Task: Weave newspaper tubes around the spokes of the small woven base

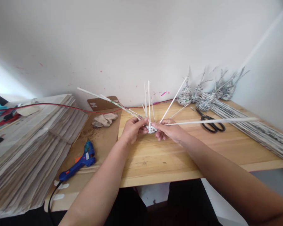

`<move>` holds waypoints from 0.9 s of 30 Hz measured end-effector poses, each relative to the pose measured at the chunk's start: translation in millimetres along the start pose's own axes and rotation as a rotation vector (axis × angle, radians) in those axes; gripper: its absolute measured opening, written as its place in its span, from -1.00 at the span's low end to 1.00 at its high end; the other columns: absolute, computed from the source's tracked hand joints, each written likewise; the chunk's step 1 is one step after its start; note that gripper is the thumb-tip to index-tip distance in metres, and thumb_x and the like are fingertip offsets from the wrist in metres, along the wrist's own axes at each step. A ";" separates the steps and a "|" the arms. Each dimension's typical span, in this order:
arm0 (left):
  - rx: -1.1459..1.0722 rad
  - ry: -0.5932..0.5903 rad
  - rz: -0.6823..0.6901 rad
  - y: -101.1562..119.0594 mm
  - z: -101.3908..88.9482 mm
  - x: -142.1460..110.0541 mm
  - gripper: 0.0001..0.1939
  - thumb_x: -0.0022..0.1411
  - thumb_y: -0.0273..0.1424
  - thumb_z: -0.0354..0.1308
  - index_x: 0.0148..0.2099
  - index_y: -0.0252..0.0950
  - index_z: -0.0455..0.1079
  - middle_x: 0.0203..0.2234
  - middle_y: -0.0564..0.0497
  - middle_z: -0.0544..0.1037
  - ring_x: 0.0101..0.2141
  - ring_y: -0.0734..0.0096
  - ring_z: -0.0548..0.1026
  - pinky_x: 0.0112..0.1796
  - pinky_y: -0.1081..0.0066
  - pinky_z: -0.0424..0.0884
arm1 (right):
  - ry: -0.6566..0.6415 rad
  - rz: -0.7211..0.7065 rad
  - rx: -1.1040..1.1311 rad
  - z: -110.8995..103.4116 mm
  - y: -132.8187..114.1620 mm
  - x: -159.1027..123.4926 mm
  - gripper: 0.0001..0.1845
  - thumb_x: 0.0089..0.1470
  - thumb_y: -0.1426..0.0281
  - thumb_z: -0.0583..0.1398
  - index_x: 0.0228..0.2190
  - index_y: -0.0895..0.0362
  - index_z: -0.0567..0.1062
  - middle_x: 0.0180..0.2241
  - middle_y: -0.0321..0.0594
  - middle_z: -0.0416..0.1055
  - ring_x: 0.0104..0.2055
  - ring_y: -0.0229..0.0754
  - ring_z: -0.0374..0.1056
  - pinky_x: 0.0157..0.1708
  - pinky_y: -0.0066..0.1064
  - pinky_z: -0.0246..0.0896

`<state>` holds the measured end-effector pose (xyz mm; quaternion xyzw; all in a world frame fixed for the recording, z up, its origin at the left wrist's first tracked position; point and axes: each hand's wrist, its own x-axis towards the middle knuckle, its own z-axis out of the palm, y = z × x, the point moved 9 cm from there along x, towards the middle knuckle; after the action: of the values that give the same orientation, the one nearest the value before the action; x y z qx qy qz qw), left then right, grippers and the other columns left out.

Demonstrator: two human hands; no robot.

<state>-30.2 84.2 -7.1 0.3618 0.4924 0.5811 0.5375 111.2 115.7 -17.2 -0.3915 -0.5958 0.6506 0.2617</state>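
Between my two hands, over the wooden table, is a small woven base (151, 129) of rolled paper tubes. Several white paper tubes (149, 100) stick up and fan out from it to both sides. My left hand (133, 129) is closed on the base's left side, thumb on top. My right hand (168, 129) pinches the right side, where one long paper tube (212, 121) runs out far to the right. The fingers partly cover the weave.
Black scissors (212, 122) lie to the right, near a bundle of paper tubes (254, 128) and several woven pieces (185, 95) by the wall. On cardboard at left are a blue glue gun (79, 161) and a crumpled cloth (105, 120), beside a tall newspaper stack (37, 147).
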 end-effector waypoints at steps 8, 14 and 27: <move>0.201 0.095 0.206 18.7 -0.3 -6.7 -0.50 -0.06 -0.21 0.46 -0.21 -0.28 0.27 -0.58 0.12 0.50 -0.63 0.47 0.47 -0.57 0.45 0.50 | 0.032 -0.007 -0.014 0.2 -3.6 0.4 -0.49 -0.09 0.03 0.41 -0.55 0.22 0.46 -0.67 -0.25 0.45 -0.70 -0.34 0.36 -0.75 -0.62 0.07; 0.507 -0.111 0.370 33.1 15.2 -13.5 -0.54 0.13 -0.39 0.28 0.10 -0.29 0.39 -0.35 0.02 0.53 -0.45 0.46 0.52 -0.40 0.43 0.52 | 0.019 0.002 0.029 -3.3 -1.1 2.6 -0.51 -0.01 0.04 0.37 -0.55 0.21 0.44 -0.67 -0.26 0.45 -0.70 -0.35 0.35 -0.75 -0.63 0.06; 1.174 0.157 0.833 65.9 16.6 -32.8 -0.87 0.24 -0.44 0.19 -0.26 -0.26 0.59 -0.28 -0.10 0.56 -0.17 0.20 0.45 -0.08 0.22 0.33 | -0.008 -0.010 0.066 -0.6 2.0 5.5 -0.51 0.00 0.02 0.36 -0.55 0.21 0.48 -0.68 -0.26 0.45 -0.71 -0.35 0.36 -0.78 -0.64 0.07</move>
<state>-26.9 59.2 64.1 0.7057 0.5816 0.4018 -0.0482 108.9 120.2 -20.2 -0.3770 -0.5769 0.6702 0.2754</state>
